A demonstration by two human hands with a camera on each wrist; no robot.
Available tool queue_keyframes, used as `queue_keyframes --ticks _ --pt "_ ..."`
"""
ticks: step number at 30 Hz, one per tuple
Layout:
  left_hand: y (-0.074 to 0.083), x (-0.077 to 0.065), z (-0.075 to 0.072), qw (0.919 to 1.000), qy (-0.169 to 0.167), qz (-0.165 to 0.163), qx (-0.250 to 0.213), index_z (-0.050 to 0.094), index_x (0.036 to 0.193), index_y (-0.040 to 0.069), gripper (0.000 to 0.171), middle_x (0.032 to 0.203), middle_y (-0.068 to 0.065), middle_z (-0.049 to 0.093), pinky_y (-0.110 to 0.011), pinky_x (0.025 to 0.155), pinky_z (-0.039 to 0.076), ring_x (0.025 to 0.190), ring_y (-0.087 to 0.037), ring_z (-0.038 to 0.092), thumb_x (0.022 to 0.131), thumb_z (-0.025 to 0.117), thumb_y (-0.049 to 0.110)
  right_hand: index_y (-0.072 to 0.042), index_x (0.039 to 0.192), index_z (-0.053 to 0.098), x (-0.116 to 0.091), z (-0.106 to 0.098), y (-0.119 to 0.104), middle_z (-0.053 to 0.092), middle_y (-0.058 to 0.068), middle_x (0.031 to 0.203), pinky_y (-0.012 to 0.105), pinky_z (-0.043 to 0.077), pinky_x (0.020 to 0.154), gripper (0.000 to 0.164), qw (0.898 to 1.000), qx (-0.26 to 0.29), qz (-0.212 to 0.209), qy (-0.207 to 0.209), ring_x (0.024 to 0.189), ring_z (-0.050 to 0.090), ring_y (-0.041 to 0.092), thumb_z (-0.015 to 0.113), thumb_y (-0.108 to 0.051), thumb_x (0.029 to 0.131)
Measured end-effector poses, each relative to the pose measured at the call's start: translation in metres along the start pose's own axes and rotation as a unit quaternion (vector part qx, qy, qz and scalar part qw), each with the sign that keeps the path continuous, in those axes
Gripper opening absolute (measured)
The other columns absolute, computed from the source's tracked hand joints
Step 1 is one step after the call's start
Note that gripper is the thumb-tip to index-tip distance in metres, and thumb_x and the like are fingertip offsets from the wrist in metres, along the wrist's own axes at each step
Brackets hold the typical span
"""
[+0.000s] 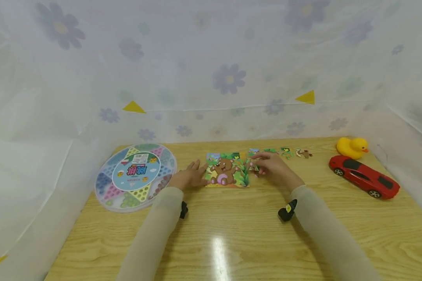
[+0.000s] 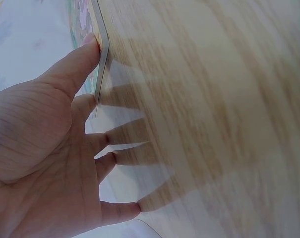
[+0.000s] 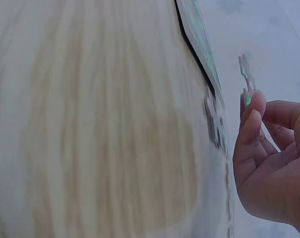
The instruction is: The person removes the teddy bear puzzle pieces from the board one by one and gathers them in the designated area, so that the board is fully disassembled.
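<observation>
Left hand: the left hand (image 1: 188, 177) is resting beside the bear picture (image 1: 227, 170), fingers spreading over the table (image 1: 232, 218), thumb touching the near-left edge; it is gripping nothing.
Right hand: the right hand (image 1: 276, 168), apart from the left, is pinching a small puzzle piece (image 3: 247, 98) between thumb and fingertips.
Bear picture: it is lying flat on the table between the two hands.
Brown piece: a brown piece (image 1: 252, 165) is lying just beside the picture's right edge, under the right fingertips.
Loose pieces: more loose pieces (image 1: 304, 153) are lying in a scattered row behind and to the right.
Good pinch: the small piece is likely calling for a light hold by its rim, leaving its printed side showing for matching; its print is hard to read here.
Good bracing: the left thumb is probably serving best by lightly steadying the picture, not pushing it sideways.
Good clearance: lifting the right wrist a little is likely sparing the nearby pieces from being dragged.
Toys: a red car (image 1: 363, 177) and a yellow duck (image 1: 349, 148) are sitting well apart, far right.
</observation>
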State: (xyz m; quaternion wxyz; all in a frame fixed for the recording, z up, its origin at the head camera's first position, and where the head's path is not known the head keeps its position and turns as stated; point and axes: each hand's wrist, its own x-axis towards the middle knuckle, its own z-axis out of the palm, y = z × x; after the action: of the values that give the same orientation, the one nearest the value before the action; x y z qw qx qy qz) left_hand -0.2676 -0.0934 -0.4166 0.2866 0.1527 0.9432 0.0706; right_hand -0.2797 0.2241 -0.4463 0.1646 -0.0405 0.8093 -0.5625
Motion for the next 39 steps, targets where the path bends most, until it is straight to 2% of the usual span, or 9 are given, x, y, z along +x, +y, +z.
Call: queue_keyframes --ticks 4,15,19,25,29,32,34,37,39 --pt "0.000 0.001 0.000 1.0000 0.002 -0.001 0.001 0.005 0.153 0.030 0.077 0.159 -0.005 -0.007 -0.060 0.110 0.015 0.145 -0.026 -0.004 0.093 0.044 0.058 0.003 0.134 0.049 -0.008 -0.016 0.005 0.062 0.001 0.091 0.028 0.051 0.058 0.042 1.000 -0.003 0.002 0.004 0.058 0.056 0.011 0.056 -0.015 0.096" --pt "-0.003 0.007 0.003 0.9999 0.007 0.008 -0.005 0.007 0.153 0.029 0.078 0.159 -0.006 -0.006 -0.062 0.109 0.015 0.145 -0.028 -0.003 0.092 0.047 0.057 0.006 0.134 0.046 -0.020 -0.045 0.026 0.062 0.001 0.087 0.025 0.051 0.055 0.045 0.998 -0.009 0.043 0.047 0.056 0.055 0.007 0.056 -0.015 0.096" --pt "-0.005 0.009 0.006 0.9999 0.008 0.013 -0.007 0.008 0.153 0.027 0.078 0.159 -0.007 -0.005 -0.060 0.110 0.016 0.145 -0.028 -0.002 0.092 0.047 0.057 0.006 0.132 0.048 -0.022 -0.047 0.030 0.061 0.001 0.083 0.023 0.050 0.053 0.043 0.997 -0.005 0.055 0.057 0.055 0.055 0.007 0.057 -0.014 0.095" --pt "-0.007 0.009 0.008 0.9997 0.013 0.018 -0.010 0.008 0.154 0.025 0.079 0.159 -0.010 -0.005 -0.062 0.109 0.014 0.145 -0.029 -0.003 0.092 0.048 0.056 0.005 0.130 0.050 -0.023 -0.048 0.031 0.061 0.002 0.087 0.024 0.050 0.053 0.041 0.996 -0.037 0.054 0.064 0.058 0.055 0.008 0.057 -0.015 0.095" --pt "-0.006 0.009 0.008 0.9993 0.020 0.022 -0.022 0.010 0.154 0.023 0.079 0.159 -0.012 -0.004 -0.065 0.108 0.013 0.145 -0.031 -0.002 0.093 0.050 0.053 0.005 0.131 0.049 -0.022 -0.048 0.031 0.056 0.004 0.096 0.023 0.044 0.051 0.043 0.995 -0.033 0.060 0.078 0.055 0.046 0.006 0.057 -0.018 0.096" --pt "-0.005 0.008 0.007 0.9991 0.024 0.023 -0.025 0.011 0.154 0.021 0.078 0.158 -0.013 -0.003 -0.066 0.107 0.012 0.144 -0.032 -0.002 0.093 0.051 0.052 0.003 0.133 0.047 -0.021 -0.048 0.030 0.052 0.002 0.093 0.024 0.038 0.049 0.045 0.993 -0.027 0.062 0.094 0.049 0.036 0.006 0.055 -0.022 0.097" --pt "-0.004 0.007 0.006 0.9990 0.026 0.022 -0.029 0.012 0.154 0.022 0.078 0.158 -0.013 -0.004 -0.066 0.108 0.011 0.144 -0.032 -0.002 0.093 0.051 0.052 0.002 0.133 0.048 -0.021 -0.046 0.028 0.052 0.001 0.084 0.026 0.037 0.048 0.045 0.993 -0.031 0.058 0.102 0.047 0.034 0.006 0.055 -0.024 0.097" --pt "-0.003 0.006 0.006 0.9991 0.027 0.019 -0.026 0.011 0.154 0.022 0.078 0.158 -0.013 -0.004 -0.065 0.108 0.011 0.144 -0.031 -0.003 0.093 0.050 0.053 0.001 0.132 0.050 -0.019 -0.039 0.023 0.053 -0.002 0.082 0.027 0.037 0.051 0.044 0.993 -0.036 0.042 0.102 0.052 0.037 0.008 0.055 -0.026 0.097" --pt "-0.002 0.006 0.006 0.9991 0.026 0.018 -0.027 0.012 0.154 0.022 0.078 0.158 -0.014 -0.004 -0.065 0.108 0.010 0.144 -0.031 -0.003 0.093 0.050 0.053 0.001 0.130 0.052 -0.017 -0.032 0.020 0.053 0.002 0.080 0.028 0.039 0.054 0.042 0.994 -0.039 0.029 0.093 0.056 0.040 0.010 0.055 -0.025 0.097"
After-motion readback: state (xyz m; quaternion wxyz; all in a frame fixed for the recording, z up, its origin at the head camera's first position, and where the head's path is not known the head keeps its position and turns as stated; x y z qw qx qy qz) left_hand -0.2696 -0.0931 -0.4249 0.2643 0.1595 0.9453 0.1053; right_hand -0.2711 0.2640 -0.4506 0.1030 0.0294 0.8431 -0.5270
